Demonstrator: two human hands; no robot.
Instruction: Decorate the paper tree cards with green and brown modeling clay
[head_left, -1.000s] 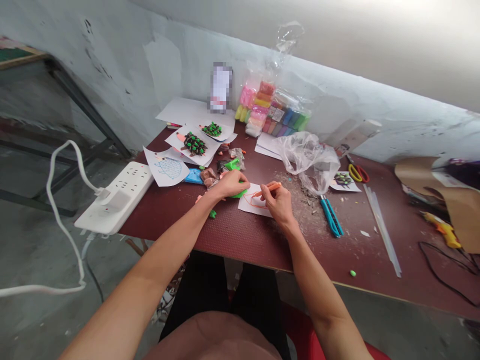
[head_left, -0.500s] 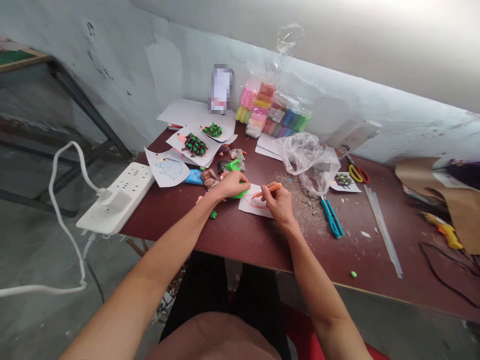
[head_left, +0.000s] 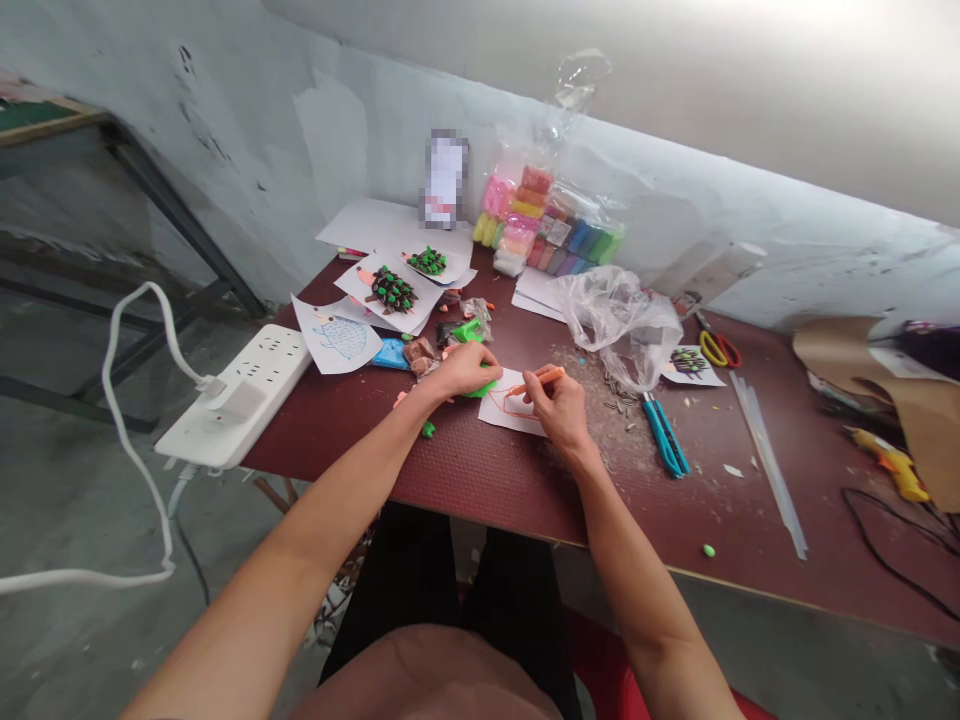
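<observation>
An orange marker pen is gripped in my right hand, its tip down on a small white sheet of paper. Orange lines of a drawing show on that sheet, partly covered by my right hand. My left hand is at the sheet's upper left edge with its fingers bent and close together. Bright green clay shows just under its fingers; whether they pinch it or only rest over it is hidden. A small green clay piece lies nearer the table edge.
Hedgehog pictures and a blue drawing lie left, near a power strip. Packs of coloured clay lean by the wall. To the right are a plastic bag, a teal cutter, scissors and a glue gun.
The camera view has shifted very slightly. Both hands stay in nearly the same place, the right one still holding the marker pen on the paper.
</observation>
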